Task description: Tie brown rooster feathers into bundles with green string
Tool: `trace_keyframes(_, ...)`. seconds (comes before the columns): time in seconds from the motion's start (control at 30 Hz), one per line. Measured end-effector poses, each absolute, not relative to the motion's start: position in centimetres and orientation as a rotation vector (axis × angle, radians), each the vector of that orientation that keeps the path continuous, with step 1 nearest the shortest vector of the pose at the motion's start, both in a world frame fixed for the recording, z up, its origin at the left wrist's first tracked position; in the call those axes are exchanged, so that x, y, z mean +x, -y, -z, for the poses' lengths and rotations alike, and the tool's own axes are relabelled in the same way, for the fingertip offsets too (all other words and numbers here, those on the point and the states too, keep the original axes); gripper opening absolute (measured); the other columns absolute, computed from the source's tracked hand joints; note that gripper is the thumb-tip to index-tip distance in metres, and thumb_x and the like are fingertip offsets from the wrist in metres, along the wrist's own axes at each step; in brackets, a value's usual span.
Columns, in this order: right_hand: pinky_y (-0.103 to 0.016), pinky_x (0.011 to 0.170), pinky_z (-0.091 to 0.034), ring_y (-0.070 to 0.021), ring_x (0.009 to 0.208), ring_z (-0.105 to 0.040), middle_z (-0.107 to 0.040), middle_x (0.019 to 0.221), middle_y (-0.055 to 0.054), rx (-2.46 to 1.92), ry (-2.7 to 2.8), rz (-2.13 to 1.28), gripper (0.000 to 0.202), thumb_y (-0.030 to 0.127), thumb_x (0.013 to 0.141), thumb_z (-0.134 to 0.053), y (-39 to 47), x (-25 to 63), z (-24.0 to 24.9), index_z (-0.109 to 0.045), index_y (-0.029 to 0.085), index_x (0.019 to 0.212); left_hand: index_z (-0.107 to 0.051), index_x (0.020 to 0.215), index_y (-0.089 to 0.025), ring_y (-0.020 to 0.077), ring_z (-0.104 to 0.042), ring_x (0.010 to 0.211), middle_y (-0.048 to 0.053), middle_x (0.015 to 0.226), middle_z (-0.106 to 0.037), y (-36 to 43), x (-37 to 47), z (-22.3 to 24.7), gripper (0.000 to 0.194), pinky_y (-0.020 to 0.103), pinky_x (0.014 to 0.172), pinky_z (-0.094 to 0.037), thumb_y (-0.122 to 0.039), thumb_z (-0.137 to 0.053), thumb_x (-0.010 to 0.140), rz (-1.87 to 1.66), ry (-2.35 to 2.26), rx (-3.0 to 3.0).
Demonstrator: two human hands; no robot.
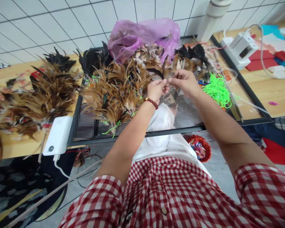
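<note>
My left hand (157, 90), with a beaded bracelet (152, 103) at the wrist, pinches a dark feather (158, 72) whose tip points up and left. Close beside it, thumb and forefinger of my right hand (184, 81) are pressed together near the feather's base. What sits between the right fingertips is too small to make out. Brown feather bunches (118, 85), several tied with green string, lie left of my hands on a black-framed glass top (187, 112). Right of my right hand is a heap of bright green strings (217, 90).
A pink plastic bag (144, 31) with feathers stands at the back by the tiled wall. More brown feathers (49, 91) and a white power bank (58, 136) lie at left. White chargers (239, 49) and red pieces (261, 60) are at right. Below the table sits a red basket (207, 148).
</note>
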State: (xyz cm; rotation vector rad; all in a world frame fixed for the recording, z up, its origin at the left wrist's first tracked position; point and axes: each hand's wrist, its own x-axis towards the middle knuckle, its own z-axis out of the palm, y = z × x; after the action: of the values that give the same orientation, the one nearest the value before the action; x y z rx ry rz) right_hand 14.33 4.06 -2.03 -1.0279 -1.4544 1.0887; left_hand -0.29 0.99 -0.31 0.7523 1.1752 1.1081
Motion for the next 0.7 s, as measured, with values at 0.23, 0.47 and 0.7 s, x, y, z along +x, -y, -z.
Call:
trace_keyframes(0.23, -0.036, 0.076, -0.053, -0.0226, 0.088, -0.066, -0.066, 0.078, -0.003, -1.316, 1.715, -0.721, 0.023, 0.042, 0.08, -0.079, -3.6, 14.9, 0.8, -0.069, 0.022, 0.075, -0.07, 0.078, -0.018, 0.0046, -0.059, 0.055, -0.003, 0.063, -0.065, -1.7, -0.2, 1.4, 0.014, 0.014, 0.058, -0.049, -0.022, -0.082, 0.084, -1.126, -1.18, 0.918)
trace_keyframes(0.47, -0.039, 0.083, -0.053, -0.0259, 0.095, -0.067, -0.072, 0.086, -0.007, -1.432, 1.925, -0.497, 0.021, 0.043, 0.087, -0.074, -3.5, 16.0, -0.5, -0.076, 0.022, 0.084, -0.076, 0.08, -0.019, 0.0069, -0.065, 0.061, -0.003, 0.065, -0.065, -2.1, -0.5, 2.0, 0.007, 0.013, 0.058, -0.049, -0.013, -0.079, 0.082, -1.226, -1.175, 0.978)
trace_keyframes(0.7, -0.037, 0.071, -0.047, -0.0275, 0.08, -0.068, -0.07, 0.07, -0.008, -1.79, 2.083, -0.396, 0.033, 0.053, 0.078, -0.08, -4.3, 19.6, -0.4, -0.073, 0.021, 0.07, -0.07, 0.079, -0.018, 0.0021, -0.052, 0.05, -0.006, 0.063, -0.063, -2.0, -0.6, 0.9, 0.013, 0.014, 0.054, -0.042, -0.022, -0.075, 0.091, -1.239, -1.247, 0.812)
